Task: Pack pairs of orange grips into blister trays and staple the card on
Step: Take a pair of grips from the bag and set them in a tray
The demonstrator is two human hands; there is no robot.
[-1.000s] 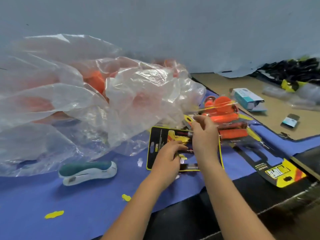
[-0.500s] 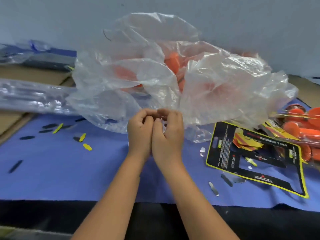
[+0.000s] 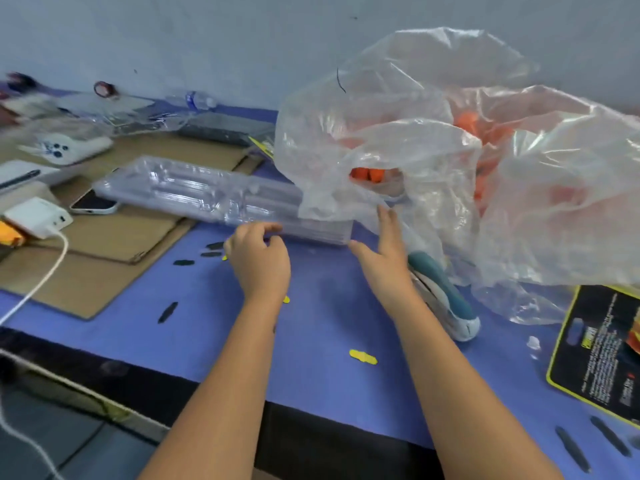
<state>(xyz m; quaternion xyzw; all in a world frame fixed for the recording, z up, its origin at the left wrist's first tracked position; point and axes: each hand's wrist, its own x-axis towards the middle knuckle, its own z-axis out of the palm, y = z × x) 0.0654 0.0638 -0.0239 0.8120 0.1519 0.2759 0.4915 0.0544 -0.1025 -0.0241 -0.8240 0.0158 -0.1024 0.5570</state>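
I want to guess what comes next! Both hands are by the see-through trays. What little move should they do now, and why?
Probably pinch the top tray off the stack of clear blister trays. The left hand, its fingers curled, is at the stack's near edge, the right hand is open beside it, and neither holds anything, so a tray is needed before any orange grips get packed.

A stack of clear blister trays [image 3: 214,195] lies flat along the blue mat. Orange grips [image 3: 367,174] sit heaped inside the big crumpled plastic bag [image 3: 450,161]. A black, yellow-edged card [image 3: 599,344] lies at the right.
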